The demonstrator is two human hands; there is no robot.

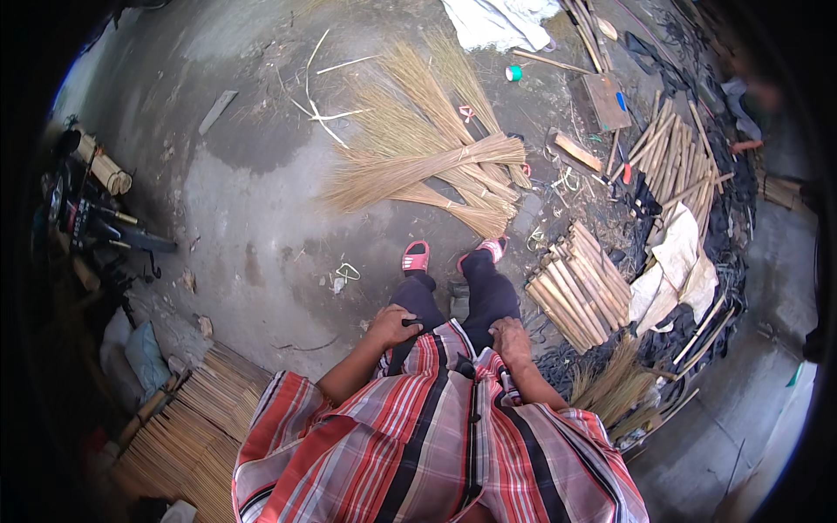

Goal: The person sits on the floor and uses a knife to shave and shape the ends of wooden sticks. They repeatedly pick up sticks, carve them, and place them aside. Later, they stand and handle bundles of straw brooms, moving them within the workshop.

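My left hand (392, 328) rests on my left thigh, with a gap between thumb and fingers and nothing held that I can see. On the right thigh of my dark trousers (490, 292) lies my right hand (512, 339), its fingers loosely bent against the cloth and partly hidden. A striped shirt (427, 392) covers my lap. Beyond my feet in pink sandals (416, 256), several bundles of dry broom grass (418, 172) lie crossed over each other on the floor. Neither hand touches them.
Cut wooden sticks (580, 283) are stacked at the right, near more sticks (676, 152) and a pale cloth (671, 270). A green tape roll (513, 73) and a red-handled tool (626, 170) lie farther off. Bound slats (196, 414) and a bicycle (109, 228) stand left.
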